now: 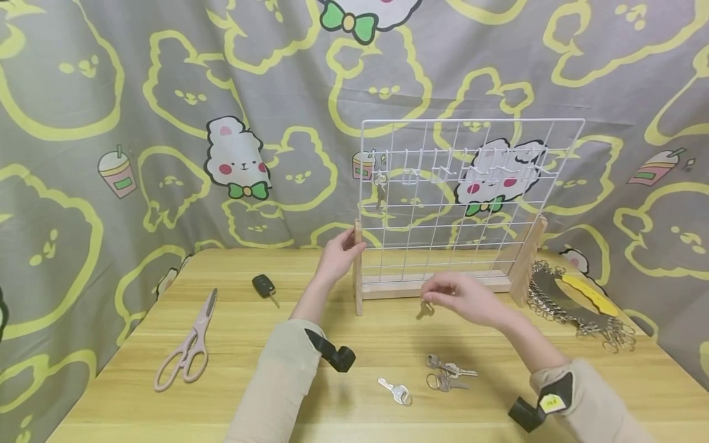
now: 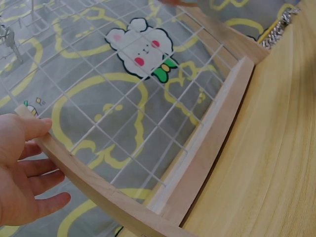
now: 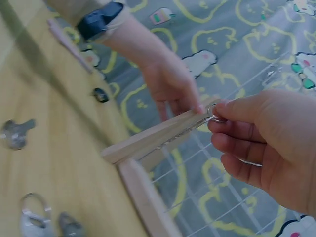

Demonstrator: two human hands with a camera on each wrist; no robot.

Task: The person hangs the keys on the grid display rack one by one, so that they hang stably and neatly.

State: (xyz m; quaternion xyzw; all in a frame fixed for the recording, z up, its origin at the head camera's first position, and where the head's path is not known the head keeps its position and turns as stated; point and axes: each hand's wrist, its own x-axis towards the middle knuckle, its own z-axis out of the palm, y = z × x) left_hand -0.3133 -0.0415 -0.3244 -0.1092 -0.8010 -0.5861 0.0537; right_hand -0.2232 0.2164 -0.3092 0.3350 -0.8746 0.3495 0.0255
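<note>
A white wire grid rack stands in a wooden base at the back of the table. My left hand grips its left wooden upright, thumb on the near side and fingers behind, as the left wrist view shows. Low in front of the grid, my right hand pinches a key by its small ring between thumb and forefinger, and the key hangs below the fingertips. Another key hangs from the leftmost hook of the grid; further white hooks run along the same row.
Nearest me lie a single key and a cluster of keys with rings. A black car key and pink-handled scissors lie to the left. A yellow-and-dark band with many metal rings sits right of the rack. A patterned curtain hangs behind.
</note>
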